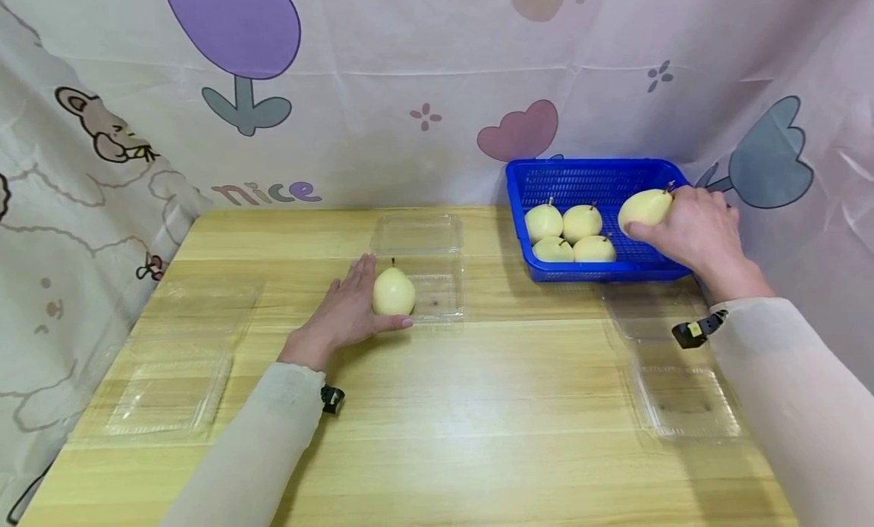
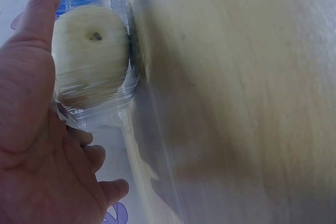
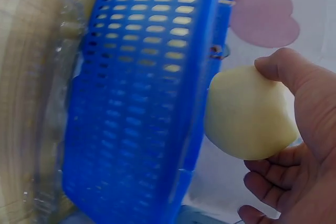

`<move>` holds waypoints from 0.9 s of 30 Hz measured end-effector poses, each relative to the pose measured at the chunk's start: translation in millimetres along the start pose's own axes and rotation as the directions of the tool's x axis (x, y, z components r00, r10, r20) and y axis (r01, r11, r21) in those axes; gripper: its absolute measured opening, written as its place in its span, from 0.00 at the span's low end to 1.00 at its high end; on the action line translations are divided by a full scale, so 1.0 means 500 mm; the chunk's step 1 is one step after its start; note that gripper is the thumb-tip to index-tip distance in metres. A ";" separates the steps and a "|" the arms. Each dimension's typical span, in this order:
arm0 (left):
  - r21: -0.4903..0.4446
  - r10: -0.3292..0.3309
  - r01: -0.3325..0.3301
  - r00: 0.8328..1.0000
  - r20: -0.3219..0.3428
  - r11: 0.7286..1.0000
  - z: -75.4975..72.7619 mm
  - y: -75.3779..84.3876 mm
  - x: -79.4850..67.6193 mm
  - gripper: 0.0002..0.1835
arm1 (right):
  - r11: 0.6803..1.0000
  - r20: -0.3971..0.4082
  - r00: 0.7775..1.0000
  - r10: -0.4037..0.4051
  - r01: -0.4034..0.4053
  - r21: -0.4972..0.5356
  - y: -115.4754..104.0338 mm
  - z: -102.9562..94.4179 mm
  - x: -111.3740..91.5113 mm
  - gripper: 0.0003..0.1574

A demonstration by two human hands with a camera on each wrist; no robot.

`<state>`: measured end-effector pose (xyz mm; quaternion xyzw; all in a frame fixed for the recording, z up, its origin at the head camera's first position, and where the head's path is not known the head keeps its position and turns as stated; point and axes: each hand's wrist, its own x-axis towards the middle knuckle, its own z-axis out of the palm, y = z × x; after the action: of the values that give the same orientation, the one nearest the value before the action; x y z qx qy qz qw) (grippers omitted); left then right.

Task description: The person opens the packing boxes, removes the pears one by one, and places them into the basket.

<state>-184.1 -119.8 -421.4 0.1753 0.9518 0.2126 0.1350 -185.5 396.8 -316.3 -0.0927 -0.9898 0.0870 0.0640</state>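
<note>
My right hand (image 1: 699,227) grips a pale yellow pear (image 1: 643,210) over the right part of the blue basket (image 1: 601,272). Seen from the right wrist, thumb and fingers wrap that pear (image 3: 251,114) beside the basket's rim. Several more pears (image 1: 582,224) sit in the basket's left half. At mid-table, an open clear plastic box (image 1: 440,296) has one pear (image 1: 394,292) standing in its left side, stem up. Against this box's left and front sides rests my left hand (image 1: 348,307), fingers and thumb extended. The left wrist view shows the pear (image 2: 92,56) through the clear wall.
Another open clear box (image 1: 171,394) lies on the table's left side. A third clear box (image 1: 690,402) lies at the right, in front of the basket and partly under my right forearm. Patterned cloth (image 1: 382,95) hangs behind the wooden table (image 1: 437,436).
</note>
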 end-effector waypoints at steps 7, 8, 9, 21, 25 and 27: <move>0.004 -0.002 0.002 1.000 0.002 1.000 -0.003 -0.002 -0.002 0.76 | 1.000 0.057 0.998 0.019 -0.019 -0.012 0.022 0.032 0.020 0.62; 0.005 -0.002 0.002 1.000 0.002 1.000 -0.002 -0.002 -0.002 0.76 | 1.000 0.065 0.998 0.019 -0.018 -0.012 0.024 0.036 0.022 0.62; 0.005 -0.002 0.002 1.000 0.002 1.000 -0.002 -0.002 -0.002 0.76 | 1.000 0.073 0.997 0.020 -0.019 -0.010 0.026 0.040 0.024 0.63; 0.004 0.002 -0.002 1.000 -0.004 1.000 0.001 -0.003 -0.001 0.76 | 0.999 0.195 0.980 0.045 -0.045 -0.002 0.040 0.074 0.038 0.72; 0.001 0.001 -0.001 1.000 -0.004 1.000 0.001 -0.003 0.000 0.76 | 0.998 0.229 0.972 0.054 -0.059 0.015 0.044 0.079 0.038 0.70; 0.000 0.001 -0.001 1.000 -0.004 1.000 0.002 -0.003 0.001 0.76 | 0.998 0.243 0.968 0.061 -0.068 0.018 0.046 0.080 0.037 0.69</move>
<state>-184.4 -120.5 -422.9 0.1755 0.9519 0.2132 0.1330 -205.4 416.0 -357.5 -0.1127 -0.9855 0.1125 -0.0591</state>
